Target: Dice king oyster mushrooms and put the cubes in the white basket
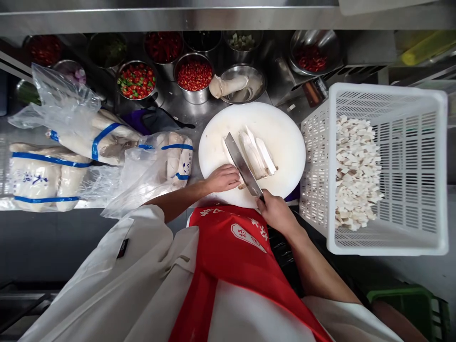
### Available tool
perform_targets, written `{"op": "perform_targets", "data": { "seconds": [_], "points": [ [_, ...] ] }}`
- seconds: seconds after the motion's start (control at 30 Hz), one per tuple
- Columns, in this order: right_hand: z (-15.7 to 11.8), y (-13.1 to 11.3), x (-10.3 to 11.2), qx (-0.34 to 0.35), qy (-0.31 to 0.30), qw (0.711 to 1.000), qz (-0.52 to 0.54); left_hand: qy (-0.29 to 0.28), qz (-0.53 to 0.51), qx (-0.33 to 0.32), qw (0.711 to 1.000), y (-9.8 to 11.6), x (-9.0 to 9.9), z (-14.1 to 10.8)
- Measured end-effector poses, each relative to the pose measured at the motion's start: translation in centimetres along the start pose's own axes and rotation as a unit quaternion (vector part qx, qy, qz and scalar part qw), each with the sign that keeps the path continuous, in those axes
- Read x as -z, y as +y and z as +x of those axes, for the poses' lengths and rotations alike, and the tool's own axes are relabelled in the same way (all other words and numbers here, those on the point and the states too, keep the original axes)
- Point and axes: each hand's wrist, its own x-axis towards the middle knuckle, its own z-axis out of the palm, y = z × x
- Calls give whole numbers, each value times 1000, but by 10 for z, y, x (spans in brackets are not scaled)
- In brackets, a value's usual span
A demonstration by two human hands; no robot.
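Note:
A round white cutting board (pixel 288 142) holds long pale mushroom pieces (pixel 252 154), cut lengthwise. My right hand (pixel 276 210) is wrapped round the handle of a cleaver (pixel 242 164), whose blade slants up and left across the board. Left of the blade, my left hand (pixel 223 178) presses on a mushroom piece that lies along the blade; the fingers are bent together and hide part of it. Behind the board, a whole mushroom (pixel 228 86) rests across the rim of a metal bowl (pixel 258 76).
At right stands a white plastic basket (pixel 409 249) with chopped mushroom chunks (pixel 356 175). Bagged mushrooms (pixel 46 175) lie at left. Metal containers of chopped peppers (pixel 194 76) line the back, under a steel shelf edge (pixel 178 18).

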Motion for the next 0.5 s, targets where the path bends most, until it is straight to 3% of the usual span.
{"op": "perform_targets", "data": {
  "seconds": [0.1, 0.13, 0.33, 0.5],
  "points": [
    [0, 0, -2, -1, 2, 1000, 5, 141, 53, 93, 984, -14, 15, 10],
    [0, 1, -6, 0, 7, 1000, 9, 163, 69, 114, 978, -20, 20, 15],
    [-4, 6, -28, 5, 35, 999, 30, 118, 126, 110, 979, -36, 29, 28],
    [2, -6, -18, -5, 30, 1000, 5, 126, 135, 103, 977, -35, 26, 24]
  ]
}}
